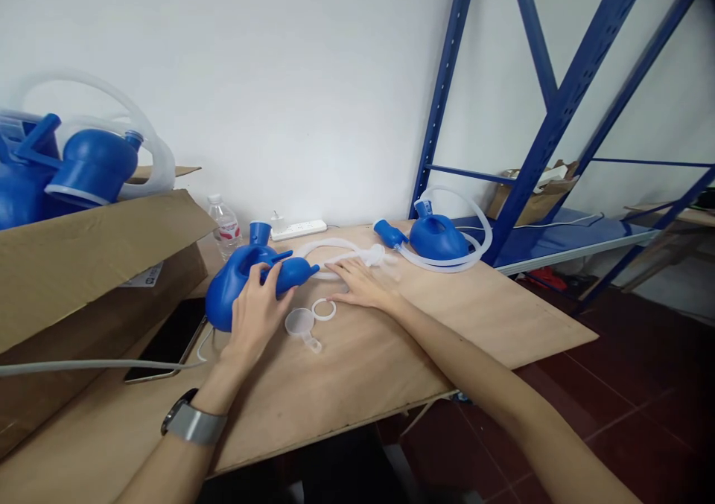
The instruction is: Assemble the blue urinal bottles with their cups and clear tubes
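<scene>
My left hand [261,303] is wrapped round a small blue funnel-shaped part [293,274], its narrow spout pointing right. Behind that hand a blue jug [226,288] with an open neck stands on the wooden table [357,370]. My right hand [357,284] lies palm down with fingers spread, beside a coiled translucent hose [329,243]; its fingertips are near the hose and the spout. A white ring [324,310] and a clear cap with a tab [300,323] lie on the table between and below my hands.
At the left, a cardboard box [100,266] holds blue jugs and hoses. A phone [170,340], a water bottle [224,227] and a power strip [300,229] are near. Another blue jug [439,238] with hose sits back right, by a blue metal rack [536,154].
</scene>
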Tool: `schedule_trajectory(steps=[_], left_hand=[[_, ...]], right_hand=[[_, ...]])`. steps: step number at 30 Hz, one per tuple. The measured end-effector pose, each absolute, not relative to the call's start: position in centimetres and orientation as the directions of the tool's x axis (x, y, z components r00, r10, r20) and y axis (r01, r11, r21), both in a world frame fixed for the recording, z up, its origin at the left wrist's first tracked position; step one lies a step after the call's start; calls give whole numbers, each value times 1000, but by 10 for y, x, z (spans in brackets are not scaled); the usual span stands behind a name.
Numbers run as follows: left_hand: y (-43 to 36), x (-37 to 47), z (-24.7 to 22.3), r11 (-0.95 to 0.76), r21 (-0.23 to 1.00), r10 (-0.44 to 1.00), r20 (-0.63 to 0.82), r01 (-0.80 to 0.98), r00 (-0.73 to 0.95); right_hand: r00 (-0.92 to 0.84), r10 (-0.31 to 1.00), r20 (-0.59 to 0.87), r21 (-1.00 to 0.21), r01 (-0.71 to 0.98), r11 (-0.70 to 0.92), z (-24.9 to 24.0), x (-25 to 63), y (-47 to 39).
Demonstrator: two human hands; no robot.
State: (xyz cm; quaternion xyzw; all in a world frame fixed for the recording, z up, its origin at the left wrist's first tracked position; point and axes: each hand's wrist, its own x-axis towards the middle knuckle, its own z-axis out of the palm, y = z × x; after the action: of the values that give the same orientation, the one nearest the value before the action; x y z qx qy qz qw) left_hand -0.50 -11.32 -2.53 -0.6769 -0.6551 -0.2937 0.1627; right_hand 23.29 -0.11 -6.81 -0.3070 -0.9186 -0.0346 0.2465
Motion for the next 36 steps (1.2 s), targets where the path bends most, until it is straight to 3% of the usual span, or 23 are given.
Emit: schedule_trajectory(steps=[7,11,14,17,20,22,24,27,29,32,36], left_hand=[[-112,-6,-32,-124,77,838,542,989,63],[-114,-2,-35,-177,7,883,442,984,156],[-114,-2,-36,-185,34,880,451,982,150],[-114,-3,-36,-156,77,850,519,985,94],[-112,-4,-38,-138,71,828,556,988,75],[-110,-4,-43,-173,49,841,527,984,122],[-108,-4,-48,-197,46,866,477,979,152],[-105,-2,-54,-191,103,892,434,976,129],[-105,-2,-54,-227,178,868,484,958,115],[-106,-5,-49,-358,240,694,715,903,85],[-113,-5,-42,-382,154,403,915,911,14]], right_hand=[[-677,446,585,-69,506,860,-71,239,-3],[-829,271,488,-15,303,953,-62,234,-21],[-873,251,418,-20,267,963,-62,228,-27],[-787,377,489,-162,342,925,-67,224,-21],[-504,618,603,-483,387,786,-71,224,-8],[-306,752,584,-663,355,659,-72,226,0],[-218,815,537,-750,318,579,-73,228,6],[-241,822,516,-771,287,568,-74,231,6],[-277,798,535,-751,278,600,-73,230,1],[-364,733,575,-700,244,671,-68,226,-14],[-425,673,605,-690,142,710,-60,212,-37]])
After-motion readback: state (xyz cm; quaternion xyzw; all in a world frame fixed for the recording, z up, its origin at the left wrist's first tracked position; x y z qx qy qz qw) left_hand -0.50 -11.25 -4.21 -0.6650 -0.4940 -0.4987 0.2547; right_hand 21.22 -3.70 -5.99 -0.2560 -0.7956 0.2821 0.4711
